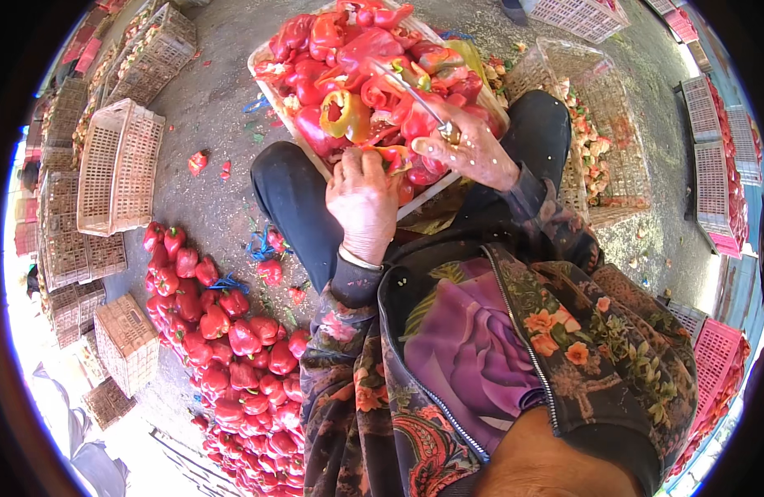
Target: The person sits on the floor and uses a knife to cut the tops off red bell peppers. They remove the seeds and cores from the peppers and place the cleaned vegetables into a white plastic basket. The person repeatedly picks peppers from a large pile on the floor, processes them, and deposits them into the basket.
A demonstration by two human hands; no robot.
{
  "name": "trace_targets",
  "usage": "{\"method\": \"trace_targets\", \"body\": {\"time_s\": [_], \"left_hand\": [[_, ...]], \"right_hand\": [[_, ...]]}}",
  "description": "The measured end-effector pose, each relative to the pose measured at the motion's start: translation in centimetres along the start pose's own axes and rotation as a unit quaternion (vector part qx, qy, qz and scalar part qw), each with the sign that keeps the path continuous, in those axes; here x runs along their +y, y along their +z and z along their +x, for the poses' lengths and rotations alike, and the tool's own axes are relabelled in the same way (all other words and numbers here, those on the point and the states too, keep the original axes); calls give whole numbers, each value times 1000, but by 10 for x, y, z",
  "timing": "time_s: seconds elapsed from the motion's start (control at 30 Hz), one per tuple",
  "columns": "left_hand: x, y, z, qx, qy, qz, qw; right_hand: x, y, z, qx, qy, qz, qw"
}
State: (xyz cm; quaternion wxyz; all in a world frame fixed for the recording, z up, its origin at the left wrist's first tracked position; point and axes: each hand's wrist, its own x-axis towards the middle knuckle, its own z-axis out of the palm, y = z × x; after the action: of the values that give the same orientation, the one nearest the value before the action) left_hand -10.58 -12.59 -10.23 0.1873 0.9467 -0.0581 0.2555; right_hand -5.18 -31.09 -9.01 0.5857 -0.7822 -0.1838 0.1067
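Between my knees stands a pale plastic crate (pixel 256 65), heaped with cut red bell peppers (pixel 369 46). A yellow-orange pepper shell (pixel 344 116) with a hole in its end lies near the middle of the heap. My left hand (pixel 362 202) is over the near side of the crate, its fingers curled around a red-orange bell pepper (pixel 391 158), partly hidden under them. In my right hand (pixel 472 148) is a knife (pixel 413 93), its thin blade angled up and left over the peppers. Pale seeds stick to that hand.
Whole red bell peppers (pixel 233 373) are piled on the floor at my left. At my right stands a crate (pixel 627 149) with pepper cores (pixel 593 149). A pale crate (pixel 121 168) and stacked crates (pixel 68 230) line the left. Scraps (pixel 197 163) and seeds litter the concrete floor.
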Motion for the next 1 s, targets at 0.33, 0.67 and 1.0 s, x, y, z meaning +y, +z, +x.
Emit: {"method": "trace_targets", "body": {"time_s": [0.33,0.67,1.0], "left_hand": [[1,15,-14,18,126,-38,991],[9,2,-16,-5,84,-252,964],[10,8,-15,9,121,-147,982]], "right_hand": [[4,22,-21,-49,102,199,973],[12,-6,-27,-8,273,365,890],[-11,15,-30,-20,57,110,992]]}}
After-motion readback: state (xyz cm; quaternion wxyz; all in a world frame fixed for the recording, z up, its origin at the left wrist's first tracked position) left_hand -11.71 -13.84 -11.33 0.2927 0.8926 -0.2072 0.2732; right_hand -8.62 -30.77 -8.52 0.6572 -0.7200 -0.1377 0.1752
